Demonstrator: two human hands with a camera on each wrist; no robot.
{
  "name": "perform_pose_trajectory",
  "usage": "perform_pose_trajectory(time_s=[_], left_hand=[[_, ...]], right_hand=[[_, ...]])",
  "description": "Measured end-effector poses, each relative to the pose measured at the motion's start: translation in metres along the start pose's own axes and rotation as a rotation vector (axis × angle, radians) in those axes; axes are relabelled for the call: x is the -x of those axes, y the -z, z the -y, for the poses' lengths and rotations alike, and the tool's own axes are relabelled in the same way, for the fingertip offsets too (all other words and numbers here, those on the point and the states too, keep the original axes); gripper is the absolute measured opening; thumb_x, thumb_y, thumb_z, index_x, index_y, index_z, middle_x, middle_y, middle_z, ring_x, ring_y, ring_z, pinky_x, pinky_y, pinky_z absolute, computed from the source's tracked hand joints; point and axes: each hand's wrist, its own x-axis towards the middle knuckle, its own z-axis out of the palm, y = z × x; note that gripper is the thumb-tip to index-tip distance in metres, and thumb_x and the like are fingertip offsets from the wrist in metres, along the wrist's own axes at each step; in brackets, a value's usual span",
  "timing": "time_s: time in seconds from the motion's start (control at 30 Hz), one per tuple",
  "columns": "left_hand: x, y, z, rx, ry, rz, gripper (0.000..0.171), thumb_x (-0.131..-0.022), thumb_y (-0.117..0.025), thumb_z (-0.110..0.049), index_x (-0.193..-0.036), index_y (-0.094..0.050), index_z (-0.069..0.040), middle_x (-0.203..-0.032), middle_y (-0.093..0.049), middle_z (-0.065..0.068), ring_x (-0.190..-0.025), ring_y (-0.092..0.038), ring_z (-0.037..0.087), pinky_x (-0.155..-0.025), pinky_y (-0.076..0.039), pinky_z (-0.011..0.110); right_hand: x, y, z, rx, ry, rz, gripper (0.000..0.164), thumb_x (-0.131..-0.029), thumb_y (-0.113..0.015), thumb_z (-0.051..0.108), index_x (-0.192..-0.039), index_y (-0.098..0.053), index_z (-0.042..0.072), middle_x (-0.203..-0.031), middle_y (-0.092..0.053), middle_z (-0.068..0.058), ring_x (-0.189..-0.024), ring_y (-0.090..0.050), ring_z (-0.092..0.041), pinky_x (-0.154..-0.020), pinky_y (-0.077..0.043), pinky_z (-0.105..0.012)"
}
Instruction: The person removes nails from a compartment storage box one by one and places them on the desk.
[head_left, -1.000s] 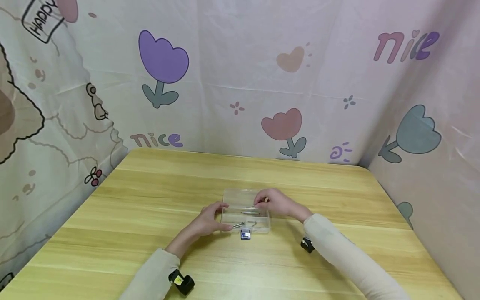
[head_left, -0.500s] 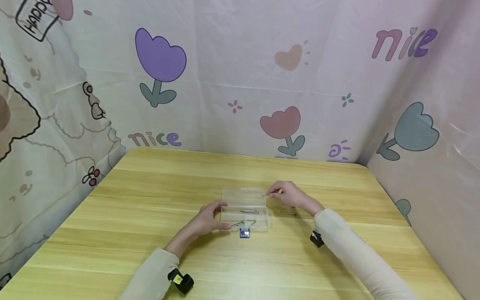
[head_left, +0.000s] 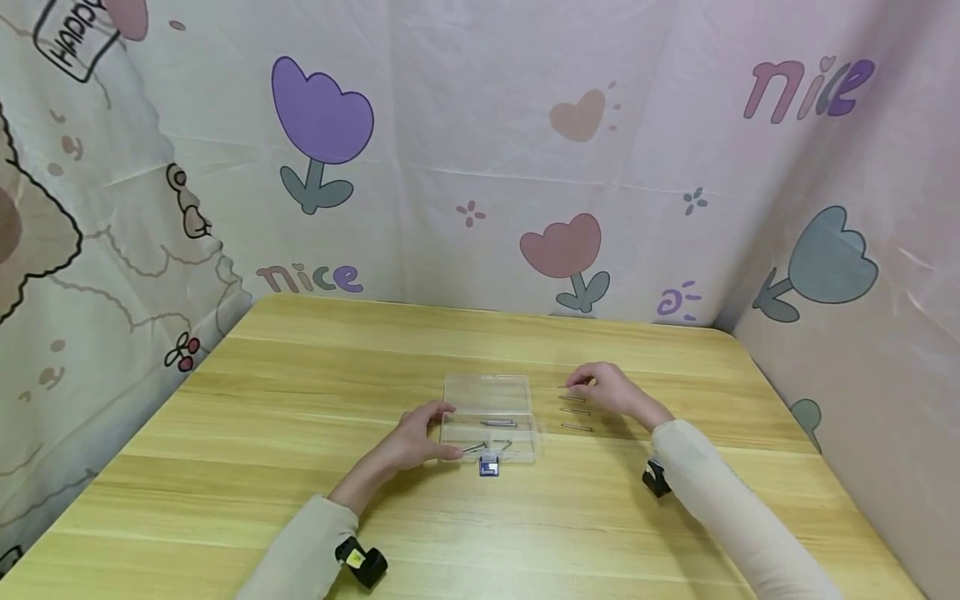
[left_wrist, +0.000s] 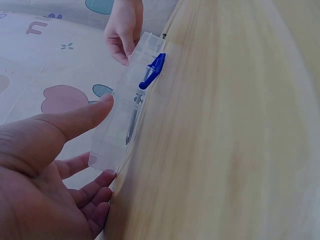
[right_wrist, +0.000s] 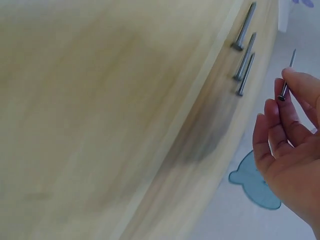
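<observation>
A clear plastic box lies on the table with its lid laid back and a blue latch at its front. My left hand holds the box's left end, thumb at the front and fingers toward the back. Inside, several nails lie in the compartments. To the right of the box, my right hand pinches a nail between thumb and forefinger. Three more nails rest on the table in a row, just nearer than that hand.
The wooden table runs back to a printed cloth that hangs behind it and along both sides. Each sleeve carries a small black wrist device, such as the left one.
My right hand has moved right, from over the box to the row of nails, carrying one nail. My left hand has stayed at the box's left end.
</observation>
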Motion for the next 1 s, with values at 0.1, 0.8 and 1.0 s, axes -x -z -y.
perform_pose_trajectory(time_s=[0.1,0.8,1.0], left_hand=[[0.000,0.000,0.000,0.003,0.003,0.000,0.070,-0.072,-0.086,-0.016,-0.133,-0.053,-0.008,-0.132,-0.052,0.018,-0.128,-0.036,0.042,-0.104,-0.030,0.059],[0.000,0.000,0.000,0.004,-0.006,0.004,0.069,-0.073,-0.085,-0.017,-0.133,-0.053,-0.007,-0.132,-0.052,0.018,-0.128,-0.037,0.042,-0.104,-0.030,0.059],[-0.001,0.000,0.000,0.006,-0.006,0.004,0.068,-0.073,-0.085,-0.016,-0.132,-0.053,-0.007,-0.133,-0.052,0.019,-0.128,-0.038,0.042,-0.104,-0.030,0.059]], right_hand=[[0.004,0.003,-0.007,0.002,-0.010,-0.005,0.008,-0.090,-0.064,0.001,-0.093,-0.071,0.000,-0.087,-0.068,-0.004,-0.081,-0.059,-0.018,-0.075,-0.049,-0.037],[0.037,0.015,-0.038,0.012,-0.127,-0.042,0.006,-0.087,-0.069,0.004,-0.086,-0.070,-0.001,-0.083,-0.067,-0.004,-0.077,-0.057,-0.017,-0.075,-0.048,-0.038],[0.040,0.016,-0.047,0.002,-0.137,-0.041,0.008,-0.088,-0.069,0.006,-0.086,-0.069,-0.002,-0.080,-0.065,-0.001,-0.073,-0.054,-0.014,-0.070,-0.046,-0.034]])
